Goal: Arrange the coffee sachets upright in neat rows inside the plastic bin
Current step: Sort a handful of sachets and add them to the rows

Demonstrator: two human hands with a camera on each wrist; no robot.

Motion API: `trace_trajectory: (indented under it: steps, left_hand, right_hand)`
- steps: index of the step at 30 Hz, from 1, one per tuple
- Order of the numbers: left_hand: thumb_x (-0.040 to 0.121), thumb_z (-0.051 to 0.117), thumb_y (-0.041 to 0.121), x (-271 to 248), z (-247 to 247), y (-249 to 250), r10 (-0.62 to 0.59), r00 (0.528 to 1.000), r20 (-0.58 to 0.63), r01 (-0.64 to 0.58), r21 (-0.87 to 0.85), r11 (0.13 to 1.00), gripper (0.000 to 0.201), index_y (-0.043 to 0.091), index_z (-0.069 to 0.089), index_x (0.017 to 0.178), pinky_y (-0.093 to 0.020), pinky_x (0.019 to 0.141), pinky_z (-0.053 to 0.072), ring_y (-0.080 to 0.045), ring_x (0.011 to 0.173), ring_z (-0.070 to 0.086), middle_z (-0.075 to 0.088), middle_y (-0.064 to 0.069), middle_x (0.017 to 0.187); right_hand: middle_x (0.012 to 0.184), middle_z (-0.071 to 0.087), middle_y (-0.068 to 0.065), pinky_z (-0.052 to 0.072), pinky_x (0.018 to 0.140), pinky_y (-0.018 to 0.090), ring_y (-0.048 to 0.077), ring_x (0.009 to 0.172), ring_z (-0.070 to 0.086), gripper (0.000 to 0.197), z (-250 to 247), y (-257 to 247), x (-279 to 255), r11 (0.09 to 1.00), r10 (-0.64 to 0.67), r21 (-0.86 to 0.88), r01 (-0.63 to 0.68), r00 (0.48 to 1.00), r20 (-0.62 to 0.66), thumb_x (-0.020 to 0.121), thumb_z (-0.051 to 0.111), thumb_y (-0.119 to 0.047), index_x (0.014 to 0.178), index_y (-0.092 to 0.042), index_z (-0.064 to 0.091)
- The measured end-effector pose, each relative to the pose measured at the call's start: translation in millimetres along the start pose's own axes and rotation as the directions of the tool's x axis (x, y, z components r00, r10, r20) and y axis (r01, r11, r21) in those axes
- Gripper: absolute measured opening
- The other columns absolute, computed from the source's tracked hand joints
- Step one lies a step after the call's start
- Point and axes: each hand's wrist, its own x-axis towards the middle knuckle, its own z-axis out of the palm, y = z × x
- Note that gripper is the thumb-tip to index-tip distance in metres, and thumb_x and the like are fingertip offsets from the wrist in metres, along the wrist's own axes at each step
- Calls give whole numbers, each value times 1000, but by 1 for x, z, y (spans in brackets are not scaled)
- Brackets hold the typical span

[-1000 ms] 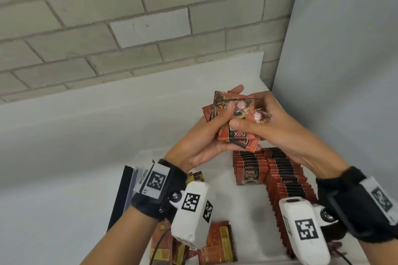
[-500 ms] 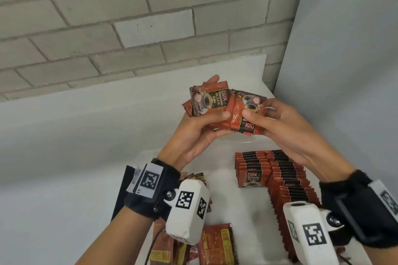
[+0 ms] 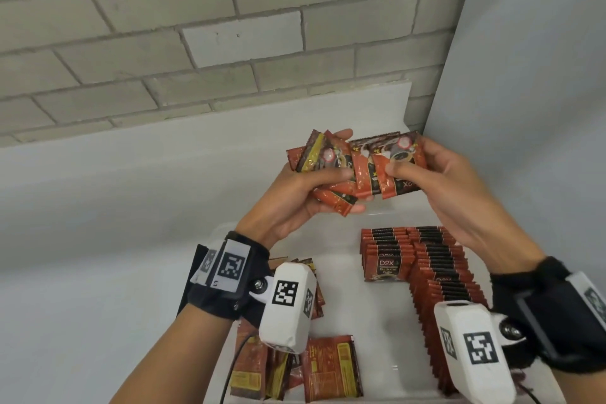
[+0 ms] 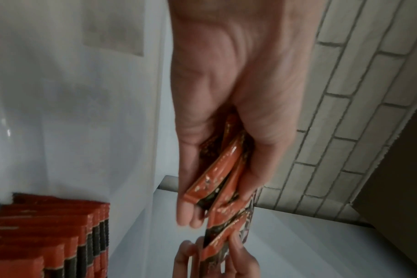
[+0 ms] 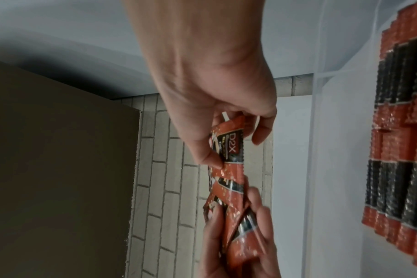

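Both hands hold a fanned bunch of red and black coffee sachets (image 3: 364,167) in the air above the clear plastic bin (image 3: 370,311). My left hand (image 3: 314,184) grips the left part of the bunch (image 4: 217,175), thumb across the fronts. My right hand (image 3: 423,170) pinches the right sachets (image 5: 229,148) between thumb and fingers. Below them, two rows of upright sachets (image 3: 433,275) stand along the bin's right side, also seen in the left wrist view (image 4: 48,235) and the right wrist view (image 5: 400,131).
Several loose sachets (image 3: 314,367) lie flat at the bin's near left corner. A brick wall (image 3: 196,36) rises behind the white shelf (image 3: 131,180), and a grey panel (image 3: 531,108) closes the right side. A dark flat object (image 3: 196,259) stands left of the bin.
The bunch has been spread wider sideways. My right hand has slid to the right with its sachets, and the left hand holds the others more apart.
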Motion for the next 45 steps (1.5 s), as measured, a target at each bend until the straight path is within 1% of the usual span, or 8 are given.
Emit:
trace_trajectory:
  steps: [9, 15, 21, 25, 28, 34, 39, 45]
  left_hand:
    - [81, 73, 21, -4, -1, 3, -171, 982, 84, 157, 145, 977, 39, 5, 61, 114, -49, 77, 58, -41, 92, 68, 68, -26, 109]
    - [76, 53, -6, -4, -9, 2, -137, 981, 137, 155, -132, 979, 55, -2, 44, 130, -61, 92, 47, -51, 120, 50, 51, -29, 135]
    - [87, 53, -6, -3, -12, 1, -58, 994, 87, 62, -45, 997, 36, 4, 56, 122, -51, 89, 53, -32, 113, 62, 64, -18, 122]
    - [82, 59, -3, -3, -9, -1, -34, 998, 53, 33, 14, 999, 36, 4, 59, 118, -45, 86, 56, -30, 107, 65, 68, -16, 116]
    - [78, 62, 0, -3, -7, -1, -16, 1000, 16, 16, 31, 999, 36, 6, 60, 114, -41, 82, 58, -26, 103, 68, 71, -10, 109]
    - [91, 49, 38, 2, -4, 4, -12, 994, -109, 1, -95, 995, 39, 13, 59, 120, -50, 91, 53, -28, 113, 63, 66, -13, 121]
    - [97, 46, 8, 5, -10, 4, 111, 982, -151, -145, -243, 959, 21, 8, 61, 112, -47, 85, 56, -28, 102, 67, 70, -14, 109]
    - [86, 46, -15, 7, -7, -1, 211, 967, -144, -242, -255, 936, 29, 2, 60, 105, -42, 88, 55, -27, 102, 66, 70, -13, 105]
  right_hand:
    - [96, 72, -4, 52, 75, 15, 3, 87, 66, 24, 6, 2, -4, 988, 65, -152, -40, 984, 164, 85, 67, -5, 104, -19, 65]
    - [102, 72, 2, 48, 94, 30, 16, 100, 67, 19, 2, 3, 1, 992, 102, -83, -97, 994, 46, 86, 66, -8, 101, -20, 65]
    - [90, 74, -12, 46, 70, 4, -4, 84, 67, 21, 5, 1, -3, 991, 95, -109, -81, 986, 135, 86, 67, -11, 104, -22, 67]
    - [99, 73, -6, 50, 87, 21, 9, 95, 68, 22, 6, 1, -3, 992, 101, -92, -91, 990, 103, 86, 69, -12, 106, -20, 67]
    - [105, 72, 1, 56, 87, 30, 16, 96, 70, 23, 6, 2, -3, 992, 117, -52, -112, 988, 99, 86, 68, -10, 107, -19, 66]
    - [104, 73, 3, 59, 78, 26, 15, 91, 71, 25, 4, 3, -1, 993, 116, 11, -117, 990, 78, 87, 66, -7, 111, -14, 64]
    - [102, 74, 5, 59, 79, 30, 17, 94, 71, 26, 3, -2, 1, 974, 146, 166, -156, 987, 70, 86, 64, -6, 112, -6, 64]
    - [100, 75, 7, 58, 68, 25, 19, 92, 72, 24, 9, -3, -2, 962, 204, 152, -226, 968, 145, 87, 64, -11, 111, -10, 66]
